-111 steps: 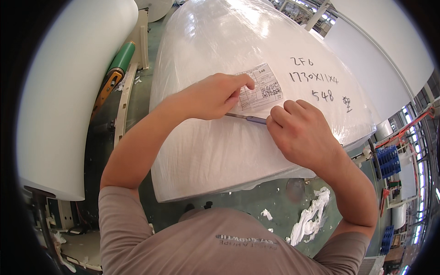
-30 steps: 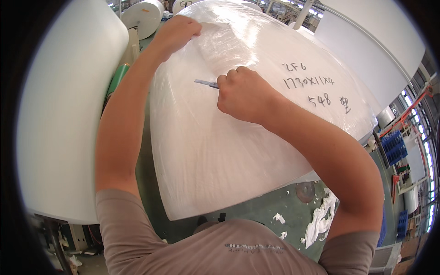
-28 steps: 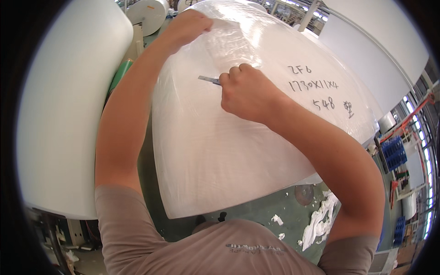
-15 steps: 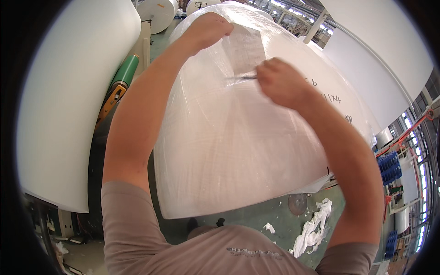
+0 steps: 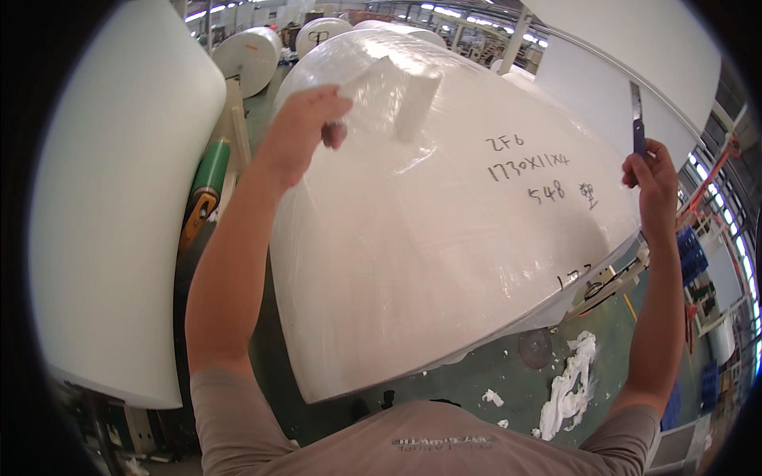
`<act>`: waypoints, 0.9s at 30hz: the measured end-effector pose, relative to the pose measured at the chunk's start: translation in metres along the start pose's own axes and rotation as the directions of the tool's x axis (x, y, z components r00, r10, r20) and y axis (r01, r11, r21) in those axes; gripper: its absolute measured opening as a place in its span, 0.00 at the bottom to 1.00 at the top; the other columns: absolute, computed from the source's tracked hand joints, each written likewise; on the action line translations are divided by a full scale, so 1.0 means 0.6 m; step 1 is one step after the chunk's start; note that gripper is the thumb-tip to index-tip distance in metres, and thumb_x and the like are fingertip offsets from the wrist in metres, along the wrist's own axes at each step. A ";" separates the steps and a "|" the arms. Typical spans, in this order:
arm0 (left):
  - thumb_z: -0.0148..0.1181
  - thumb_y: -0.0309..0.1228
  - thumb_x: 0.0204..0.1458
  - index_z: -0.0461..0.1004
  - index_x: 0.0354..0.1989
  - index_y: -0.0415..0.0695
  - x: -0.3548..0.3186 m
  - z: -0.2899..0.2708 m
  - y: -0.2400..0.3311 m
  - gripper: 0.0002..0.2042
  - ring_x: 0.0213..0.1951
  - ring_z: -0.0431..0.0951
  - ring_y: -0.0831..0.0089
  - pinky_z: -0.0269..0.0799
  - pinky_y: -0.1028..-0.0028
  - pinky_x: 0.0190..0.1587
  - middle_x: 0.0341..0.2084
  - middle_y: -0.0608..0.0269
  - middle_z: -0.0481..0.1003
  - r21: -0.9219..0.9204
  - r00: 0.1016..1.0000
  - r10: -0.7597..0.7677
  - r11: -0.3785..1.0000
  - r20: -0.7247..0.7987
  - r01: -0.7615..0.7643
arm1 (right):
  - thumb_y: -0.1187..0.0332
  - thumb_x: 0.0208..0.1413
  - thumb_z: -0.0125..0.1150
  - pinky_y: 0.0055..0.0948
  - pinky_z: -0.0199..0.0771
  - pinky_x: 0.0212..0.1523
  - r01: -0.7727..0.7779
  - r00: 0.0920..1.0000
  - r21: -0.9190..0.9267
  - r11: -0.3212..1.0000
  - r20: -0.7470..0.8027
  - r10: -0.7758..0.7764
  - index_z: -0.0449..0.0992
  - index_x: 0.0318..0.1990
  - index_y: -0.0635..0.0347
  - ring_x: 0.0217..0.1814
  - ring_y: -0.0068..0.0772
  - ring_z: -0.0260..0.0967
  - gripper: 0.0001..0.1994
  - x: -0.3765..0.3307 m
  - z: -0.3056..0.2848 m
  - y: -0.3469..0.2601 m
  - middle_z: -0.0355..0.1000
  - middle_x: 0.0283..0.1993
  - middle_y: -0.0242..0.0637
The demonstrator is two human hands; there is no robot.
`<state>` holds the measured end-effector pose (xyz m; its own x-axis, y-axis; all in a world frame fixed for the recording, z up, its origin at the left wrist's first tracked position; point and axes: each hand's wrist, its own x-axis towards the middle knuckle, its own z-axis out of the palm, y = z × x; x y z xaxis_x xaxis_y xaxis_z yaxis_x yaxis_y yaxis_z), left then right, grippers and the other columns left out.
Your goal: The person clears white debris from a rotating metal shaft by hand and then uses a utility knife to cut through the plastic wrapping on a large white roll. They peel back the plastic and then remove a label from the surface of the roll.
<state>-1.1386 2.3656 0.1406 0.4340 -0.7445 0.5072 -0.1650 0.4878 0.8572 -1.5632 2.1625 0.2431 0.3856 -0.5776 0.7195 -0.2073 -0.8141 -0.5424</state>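
Since half a second ago we have swung our right hand (image 5: 652,176) out to the right, fingers pinched on the knife (image 5: 637,119), blade up. Our left hand (image 5: 305,127) pinches the cut flap of plastic wrap (image 5: 397,91) atop the big roll (image 5: 444,238), well left of the knife.

Single head-worn fisheye view, looking forward and down from just above the person's shoulders, close over a large plastic-wrapped white roll (image 5: 444,238); both forearms enter from the lower edge; edges curve toward the rim.
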 end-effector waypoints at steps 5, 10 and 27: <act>0.56 0.30 0.57 0.68 0.24 0.43 -0.095 0.102 0.050 0.10 0.22 0.64 0.85 0.58 0.79 0.27 0.17 0.73 0.65 0.149 0.977 0.018 0.988 0.213 -0.051 | 0.77 0.58 0.49 0.21 0.60 0.25 -0.119 0.992 0.643 0.756 0.045 0.117 0.65 0.51 0.69 0.22 0.21 0.59 0.14 -0.143 0.008 -0.057 0.67 0.25 0.34; 0.55 0.20 0.49 0.63 0.23 0.38 -0.205 0.237 0.077 0.07 0.19 0.59 0.72 0.56 0.74 0.23 0.15 0.61 0.60 0.277 0.879 0.165 0.909 0.447 -0.311 | 0.67 0.55 0.60 0.23 0.47 0.20 -0.328 0.932 0.801 0.501 0.187 0.312 0.64 0.55 0.77 0.17 0.16 0.47 0.25 -0.301 -0.003 -0.034 0.52 0.19 0.22; 0.63 0.25 0.45 0.70 0.29 0.41 -0.562 0.749 -0.191 0.07 0.21 0.73 0.67 0.69 0.70 0.25 0.20 0.57 0.72 0.491 0.683 -0.351 0.871 0.641 -0.013 | 0.66 0.50 0.71 0.18 0.60 0.27 -0.799 0.535 0.468 0.377 0.271 0.800 0.78 0.36 0.62 0.26 0.12 0.60 0.11 -0.778 -0.198 0.218 0.67 0.25 0.20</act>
<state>-1.6637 2.3557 -0.0888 -0.2135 -0.9716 0.1022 -0.5842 0.2108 0.7837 -1.8772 2.3181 -0.1121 0.2840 -0.9443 -0.1661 0.0346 0.1832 -0.9825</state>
